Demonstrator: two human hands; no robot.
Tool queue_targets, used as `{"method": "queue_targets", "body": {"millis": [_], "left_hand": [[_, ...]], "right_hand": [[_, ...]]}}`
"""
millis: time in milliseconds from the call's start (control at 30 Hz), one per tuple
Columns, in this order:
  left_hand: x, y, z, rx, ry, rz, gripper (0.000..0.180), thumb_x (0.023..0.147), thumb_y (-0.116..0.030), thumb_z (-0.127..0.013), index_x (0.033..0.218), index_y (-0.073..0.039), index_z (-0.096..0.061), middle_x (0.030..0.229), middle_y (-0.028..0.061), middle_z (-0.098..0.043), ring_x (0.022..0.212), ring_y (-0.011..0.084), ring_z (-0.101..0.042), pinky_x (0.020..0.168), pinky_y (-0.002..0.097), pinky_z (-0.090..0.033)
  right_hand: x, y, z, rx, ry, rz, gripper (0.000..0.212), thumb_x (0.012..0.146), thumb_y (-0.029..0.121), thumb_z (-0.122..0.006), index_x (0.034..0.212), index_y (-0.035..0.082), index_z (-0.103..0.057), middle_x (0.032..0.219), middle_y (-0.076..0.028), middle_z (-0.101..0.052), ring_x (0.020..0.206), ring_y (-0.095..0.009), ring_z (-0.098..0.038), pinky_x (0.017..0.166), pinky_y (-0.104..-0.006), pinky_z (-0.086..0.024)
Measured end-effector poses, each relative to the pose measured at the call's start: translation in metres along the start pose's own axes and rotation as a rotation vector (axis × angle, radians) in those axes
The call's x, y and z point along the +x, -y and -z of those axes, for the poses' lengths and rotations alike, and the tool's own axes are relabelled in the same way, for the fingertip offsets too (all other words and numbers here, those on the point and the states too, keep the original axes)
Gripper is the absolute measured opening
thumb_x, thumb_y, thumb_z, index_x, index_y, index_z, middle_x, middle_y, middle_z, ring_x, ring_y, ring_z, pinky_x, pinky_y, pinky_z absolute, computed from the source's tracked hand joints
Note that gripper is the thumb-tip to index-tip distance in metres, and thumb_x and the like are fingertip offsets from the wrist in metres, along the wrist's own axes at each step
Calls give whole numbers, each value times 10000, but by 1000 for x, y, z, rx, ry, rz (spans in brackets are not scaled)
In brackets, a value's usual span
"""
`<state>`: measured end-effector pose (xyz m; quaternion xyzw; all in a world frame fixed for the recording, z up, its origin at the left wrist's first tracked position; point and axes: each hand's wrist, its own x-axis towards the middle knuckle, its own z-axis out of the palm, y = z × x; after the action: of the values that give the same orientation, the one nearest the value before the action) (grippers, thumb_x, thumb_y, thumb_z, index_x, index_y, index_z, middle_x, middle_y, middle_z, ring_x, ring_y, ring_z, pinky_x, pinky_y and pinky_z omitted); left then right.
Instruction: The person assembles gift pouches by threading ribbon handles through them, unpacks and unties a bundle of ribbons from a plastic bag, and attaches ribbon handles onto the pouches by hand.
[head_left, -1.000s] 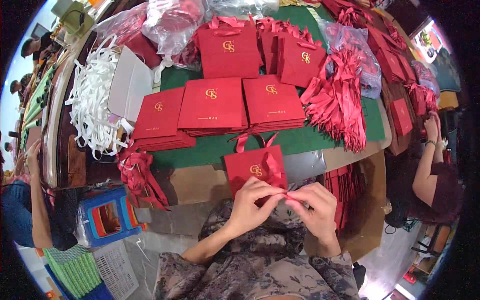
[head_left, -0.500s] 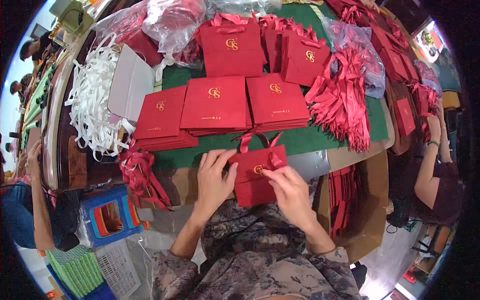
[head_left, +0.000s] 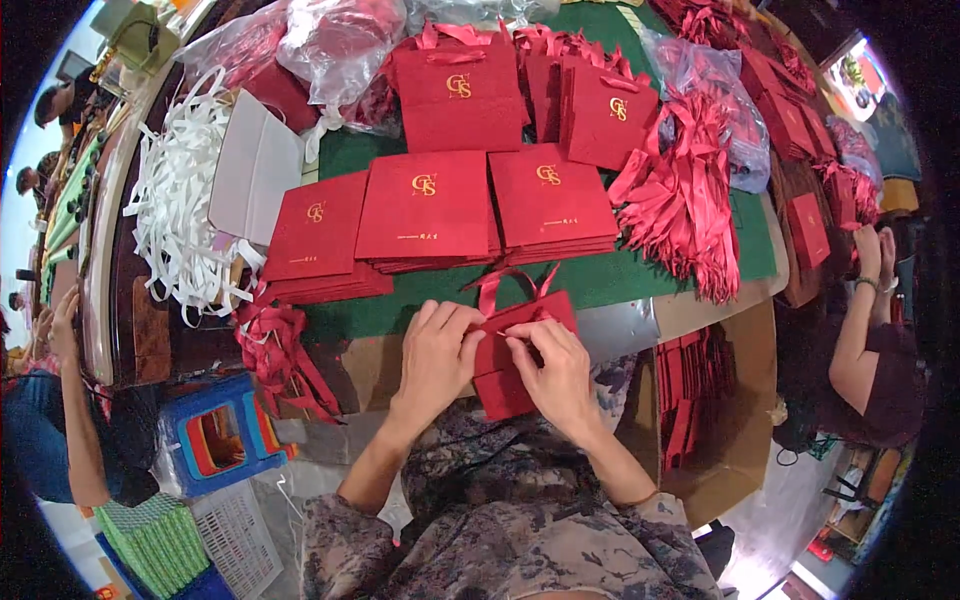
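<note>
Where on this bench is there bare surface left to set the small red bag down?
A green strip lies bare between the flat bag stacks and the hands' small red bag. Another bare patch sits beside the grey card. Ribbon bundles crowd the right side, white strips the left.

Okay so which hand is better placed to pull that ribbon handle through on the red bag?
Probably the right hand: its fingertips pinch at the top edge of the red paper bag, right where the red ribbon handle meets it. The left hand lies flatter over the bag's left side, seemingly steadying it.
</note>
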<state>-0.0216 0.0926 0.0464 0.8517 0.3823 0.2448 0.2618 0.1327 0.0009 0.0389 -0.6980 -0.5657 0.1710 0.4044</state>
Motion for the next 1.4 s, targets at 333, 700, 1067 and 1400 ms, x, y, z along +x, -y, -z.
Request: {"method": "queue_targets", "body": {"millis": [333, 700, 1067, 1400], "left_hand": [[2, -12, -3, 34, -47, -38, 72, 824, -60, -658, 882, -61, -616, 845, 104, -610, 837, 327, -531, 745, 433, -427], [-2, -14, -5, -91, 23, 53, 84, 837, -28, -654, 915, -35, -625, 831, 113, -641, 815, 323, -550, 737, 423, -449], [-6, -19, -15, -70, -10, 36, 74, 840, -24, -647, 912, -36, -635, 821, 106, -643, 796, 313, -547, 717, 413, -454], [-6, -15, -15, -173, 7, 107, 95, 828, 7, -645, 917, -27, -642, 823, 103, -661, 796, 301, -576, 717, 402, -486]], "right_hand": [[-8, -3, -6, -39, -66, 11, 116, 790, 85, -734, 850, 41, -644, 806, -114, -640, 771, -324, -616, 722, -411, -478], [-5, 1, -7, -56, -47, 13, 141, 783, 116, -732, 820, 63, -607, 772, -89, -628, 727, -292, -614, 662, -397, -442], [5, 1, -7, -122, -31, 103, 165, 770, 108, -735, 804, 45, -586, 737, -103, -633, 691, -314, -625, 696, -430, -491], [-4, 7, 4, 163, -2, -134, 141, 811, 55, -731, 925, 20, -655, 836, -125, -692, 740, -289, -690, 660, -372, -531]]}}
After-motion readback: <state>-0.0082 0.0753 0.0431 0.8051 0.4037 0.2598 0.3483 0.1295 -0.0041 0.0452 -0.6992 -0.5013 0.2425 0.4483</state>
